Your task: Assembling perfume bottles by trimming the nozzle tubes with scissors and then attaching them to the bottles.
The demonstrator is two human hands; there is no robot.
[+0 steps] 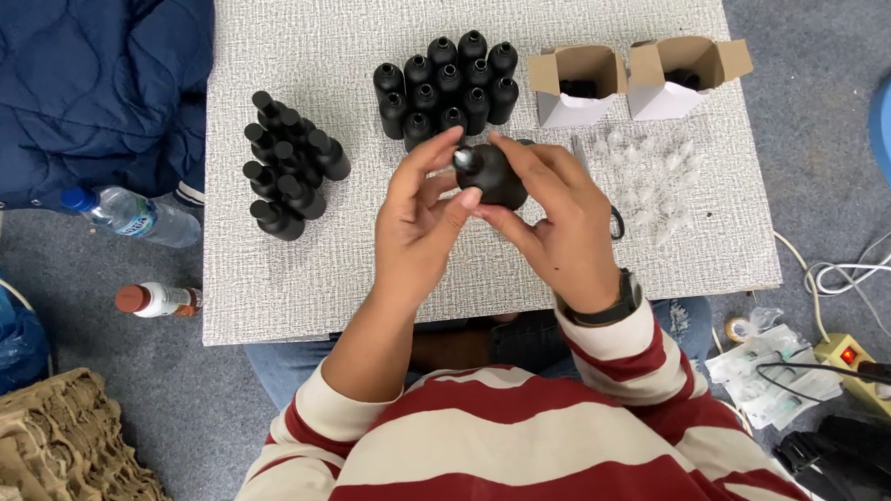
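Item in hand: one black bottle (490, 176), held above the middle of the table (267, 298).
- Your right hand (565, 225): fingers curled shut around the bottle's body from the right and below.
- Your left hand (419, 227): thumb and fingers pinched at the bottle's neck and pale tip, closed on it.

On the table, far side, centre: upright bottles (446, 85), black, packed touching in rows, just beyond your hands.

Left: lying bottles (287, 167), black, stacked on their sides in a tight pile, well apart from the hands.

Far right: two open boxes (638, 82), white outside, brown flaps raised, side by side, something dark inside each.

Right, below the boxes: clear caps (653, 186), small, scattered loose near your right hand.

On the floor, left of the table: blue jacket (78, 86), water bottle (128, 214), a second small bottle with a brown cap (157, 299).

Floor, right: power strip (856, 363), white cables (847, 273).

On your right wrist: dark watch (608, 306).
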